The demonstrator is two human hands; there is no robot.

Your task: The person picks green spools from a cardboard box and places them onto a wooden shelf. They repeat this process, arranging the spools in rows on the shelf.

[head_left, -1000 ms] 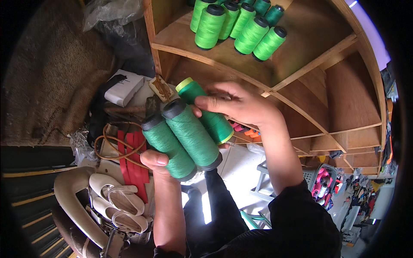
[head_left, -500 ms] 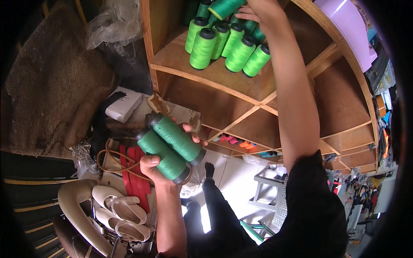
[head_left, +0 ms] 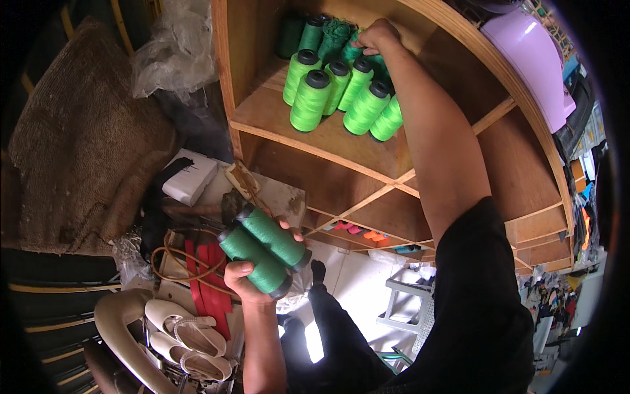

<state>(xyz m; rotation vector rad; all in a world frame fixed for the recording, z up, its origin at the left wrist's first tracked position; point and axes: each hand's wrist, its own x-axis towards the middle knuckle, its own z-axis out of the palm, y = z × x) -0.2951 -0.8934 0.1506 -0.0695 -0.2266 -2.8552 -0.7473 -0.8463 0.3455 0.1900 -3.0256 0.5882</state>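
My left hand (head_left: 247, 278) is closed around two dark green thread spools (head_left: 268, 239) with black ends, held side by side and tilted above the cluttered bench. My right hand (head_left: 378, 38) reaches into the upper shelf compartment, its fingers bent down around a dark green thread spool (head_left: 353, 50), which is mostly hidden. In front of that hand stand several neon green thread spools (head_left: 310, 102), upright with black tops. Behind them are more dark green spools (head_left: 311, 33), and one of these has loose, tangled thread (head_left: 335, 35).
The wooden shelf (head_left: 315, 146) has more compartments below, with pink and orange spools (head_left: 354, 229) low down. On the left are a white box (head_left: 190, 178), red strips (head_left: 209, 272), pale shoes (head_left: 197, 336) and a brown cloth (head_left: 85, 151). A grey chair (head_left: 401, 303) stands on the floor.
The tilted dark green spool by my right hand no longer shows lying over the others; that hand now points down among them. My left hand still holds both spools, slightly lower.
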